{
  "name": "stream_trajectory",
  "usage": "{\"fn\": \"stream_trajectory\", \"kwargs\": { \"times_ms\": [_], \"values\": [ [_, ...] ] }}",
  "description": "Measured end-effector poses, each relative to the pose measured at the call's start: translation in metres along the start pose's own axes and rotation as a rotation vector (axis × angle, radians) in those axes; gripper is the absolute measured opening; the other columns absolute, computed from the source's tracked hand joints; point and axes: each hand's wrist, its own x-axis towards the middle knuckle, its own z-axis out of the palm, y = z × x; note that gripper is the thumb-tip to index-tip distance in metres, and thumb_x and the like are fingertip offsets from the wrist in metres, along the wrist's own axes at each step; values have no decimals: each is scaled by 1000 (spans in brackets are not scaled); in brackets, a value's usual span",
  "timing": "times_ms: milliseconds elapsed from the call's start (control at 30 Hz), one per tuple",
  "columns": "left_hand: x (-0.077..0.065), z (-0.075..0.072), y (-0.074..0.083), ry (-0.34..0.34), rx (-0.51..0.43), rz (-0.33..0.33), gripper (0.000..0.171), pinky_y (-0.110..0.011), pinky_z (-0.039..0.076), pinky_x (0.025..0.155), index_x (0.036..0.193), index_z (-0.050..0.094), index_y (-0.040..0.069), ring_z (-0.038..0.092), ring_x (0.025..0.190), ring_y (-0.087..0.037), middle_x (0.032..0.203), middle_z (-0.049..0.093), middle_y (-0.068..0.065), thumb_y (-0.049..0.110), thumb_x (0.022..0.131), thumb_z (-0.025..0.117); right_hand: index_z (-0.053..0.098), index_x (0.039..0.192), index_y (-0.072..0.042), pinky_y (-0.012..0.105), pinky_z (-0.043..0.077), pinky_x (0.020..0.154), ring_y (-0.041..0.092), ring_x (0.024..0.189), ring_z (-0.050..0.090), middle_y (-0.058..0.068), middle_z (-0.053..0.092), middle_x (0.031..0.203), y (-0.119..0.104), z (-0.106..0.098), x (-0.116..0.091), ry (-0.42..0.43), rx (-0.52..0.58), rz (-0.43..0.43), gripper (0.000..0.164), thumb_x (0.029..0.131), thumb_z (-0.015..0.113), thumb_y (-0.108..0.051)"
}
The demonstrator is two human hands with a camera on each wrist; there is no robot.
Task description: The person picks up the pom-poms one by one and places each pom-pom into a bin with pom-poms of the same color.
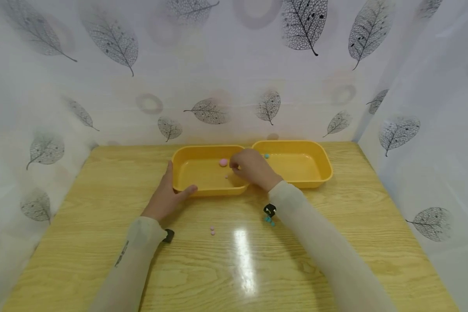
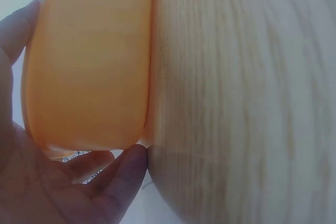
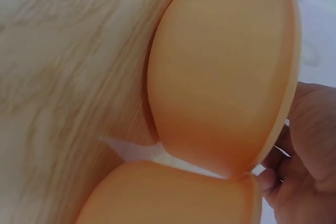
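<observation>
Two yellow plastic trays stand side by side at the back of the table. My left hand (image 1: 166,196) holds the left tray (image 1: 208,192) by its left end, with the thumb over the front rim and the fingers along the side. In the left wrist view the fingers (image 2: 131,163) bend around the end of this tray (image 2: 94,66). My right hand (image 1: 253,167) reaches over the left tray's right end, fingers bent down inside; I cannot tell whether they pinch anything. Near them lie a larger pink piece (image 1: 223,162) and a tiny pink bead (image 1: 226,177).
The right tray (image 1: 316,184) has a small teal piece (image 1: 267,156) at its left end. On the wooden table (image 1: 203,277) lie small pink beads (image 1: 212,232) and several teal pieces (image 1: 272,223) by the right wrist. A leaf-patterned curtain (image 1: 226,78) surrounds the back and sides.
</observation>
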Motion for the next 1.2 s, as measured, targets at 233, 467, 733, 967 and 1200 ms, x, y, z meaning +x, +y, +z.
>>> {"fn": "stream_trajectory", "kwargs": {
  "times_ms": [233, 467, 733, 967, 1200],
  "values": [
    [0, 0, 0, 2, -4, -4, 119, -64, 12, 124, 161, -25, 29, 2, 158, -39, 172, -11, -7, 68, 92, 65, 55, 70, -18, 30, 41, 66, 16, 69, 49, -2, 58, 74, -2, 5, 19, -142, 23, 37, 33, 101, 67, -21],
    [1, 1, 0, 8, -13, -12, 119, -63, 12, 124, 160, -25, 31, 4, 159, -38, 172, -10, -6, 69, 91, 64, 66, 84, -15, 35, 48, 74, 20, 79, 54, 1, 64, 84, -1, -22, 40, -262, -3, 54, 22, 100, 71, -29],
    [0, -1, 2, 14, -16, -21, 118, -61, 13, 125, 161, -23, 32, 7, 158, -37, 173, -7, -6, 69, 91, 64, 64, 82, -14, 34, 46, 71, 18, 76, 53, 0, 63, 84, 0, -39, 67, -431, -3, 70, 33, 96, 74, -42],
    [1, -2, 1, 19, -8, -10, 117, -61, 13, 125, 161, -23, 30, 7, 158, -37, 173, -7, -7, 68, 92, 64, 47, 65, -19, 29, 29, 57, 13, 60, 32, -3, 38, 65, -1, -24, 81, -619, -18, 81, 38, 97, 66, -17],
    [1, -1, 0, 18, -17, -20, 119, -61, 14, 125, 162, -22, 30, 7, 158, -37, 173, -6, -7, 70, 91, 65, 39, 56, -21, 27, 25, 51, 11, 53, 27, -5, 32, 56, -5, -11, 78, -714, -21, 143, 44, 92, 61, -7]
  ]
}}
